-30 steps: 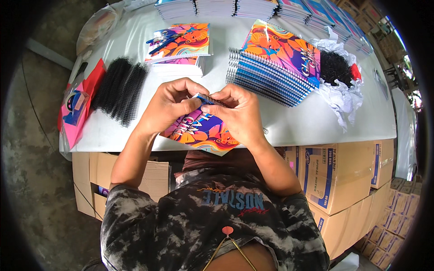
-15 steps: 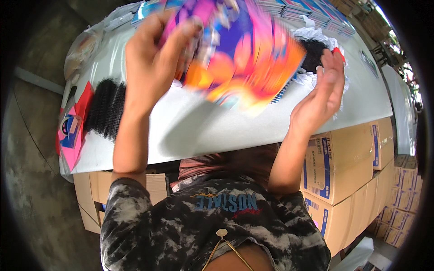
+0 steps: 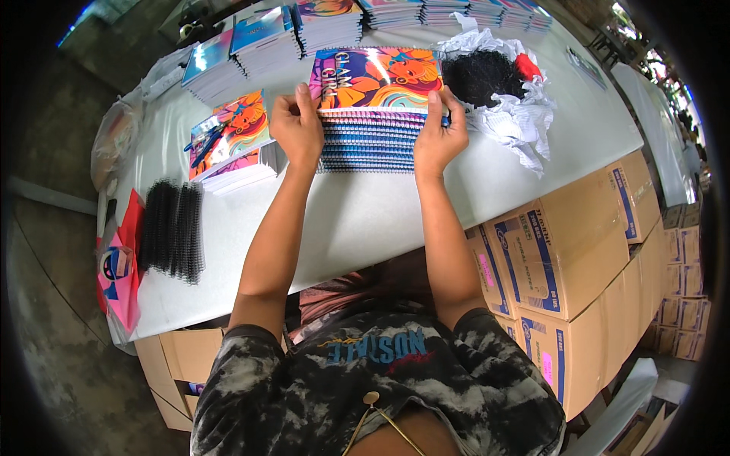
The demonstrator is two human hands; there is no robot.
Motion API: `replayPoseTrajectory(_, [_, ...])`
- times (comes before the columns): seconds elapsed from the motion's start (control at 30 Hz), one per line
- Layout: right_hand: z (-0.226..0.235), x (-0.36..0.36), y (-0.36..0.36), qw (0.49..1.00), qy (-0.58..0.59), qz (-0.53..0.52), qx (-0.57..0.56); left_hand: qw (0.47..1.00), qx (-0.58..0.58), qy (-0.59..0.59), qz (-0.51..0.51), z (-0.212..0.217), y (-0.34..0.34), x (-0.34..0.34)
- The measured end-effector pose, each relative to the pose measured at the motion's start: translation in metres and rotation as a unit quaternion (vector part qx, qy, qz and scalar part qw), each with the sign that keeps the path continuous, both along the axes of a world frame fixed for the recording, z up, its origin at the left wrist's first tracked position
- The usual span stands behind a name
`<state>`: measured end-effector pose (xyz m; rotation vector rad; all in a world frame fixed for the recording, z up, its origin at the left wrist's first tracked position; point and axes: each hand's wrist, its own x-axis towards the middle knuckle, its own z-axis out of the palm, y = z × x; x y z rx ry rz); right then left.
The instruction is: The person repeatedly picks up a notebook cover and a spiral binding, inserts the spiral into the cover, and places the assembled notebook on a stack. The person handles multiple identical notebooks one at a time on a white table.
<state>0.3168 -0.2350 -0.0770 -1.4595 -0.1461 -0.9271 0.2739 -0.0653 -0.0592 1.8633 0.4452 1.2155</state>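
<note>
A spiral notebook (image 3: pixel 376 80) with a bright orange, purple and pink illustrated cover lies on top of a stack of spiral notebooks (image 3: pixel 366 143), whose coiled bindings face me. My left hand (image 3: pixel 298 128) grips its left edge, thumb on the cover. At its right edge my right hand (image 3: pixel 442 135) pinches the corner between thumb and fingers. To the left stands a shorter pile of notebook pages with the same cover art (image 3: pixel 247 125). A dark blue-handled tool (image 3: pixel 205 143) rests on that pile.
Black binding coils (image 3: pixel 173 228) lie at the table's left, beside a red and pink packet (image 3: pixel 123 266). More notebook stacks (image 3: pixel 328 26) line the far edge. Crumpled white paper (image 3: pixel 525 125) holds a black tangle (image 3: pixel 483 78) at right. Cardboard boxes (image 3: pixel 570 251) stand below the table's right side.
The notebook, lifted and blurred in motion before, now lies on the central stack. My right hand was apart from it with fingers extended and now grips its edge. My view has shifted.
</note>
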Motion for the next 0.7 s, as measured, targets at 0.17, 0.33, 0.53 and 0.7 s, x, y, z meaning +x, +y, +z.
replayPoseTrajectory(0.17, [-0.009, 0.01, 0.001, 0.998, -0.054, -0.026, -0.002, 0.997, -0.013, -0.031, -0.069, -0.001, 0.024, 0.009])
replayPoseTrajectory(0.33, [-0.005, -0.014, -0.025, 0.997, -0.024, -0.002, -0.08, 0.944, 0.288, 0.16, -0.014, -0.007, 0.094, -0.03])
replayPoseTrajectory(0.53, [-0.023, -0.068, -0.026, 0.997, -0.052, 0.045, -0.021, 0.874, 0.384, 0.296, -0.017, -0.027, 0.122, -0.093])
replayPoseTrajectory(0.7, [-0.012, -0.106, 0.008, 0.973, -0.05, 0.222, -0.035, 0.994, 0.024, 0.067, -0.085, 0.016, 0.158, -0.084])
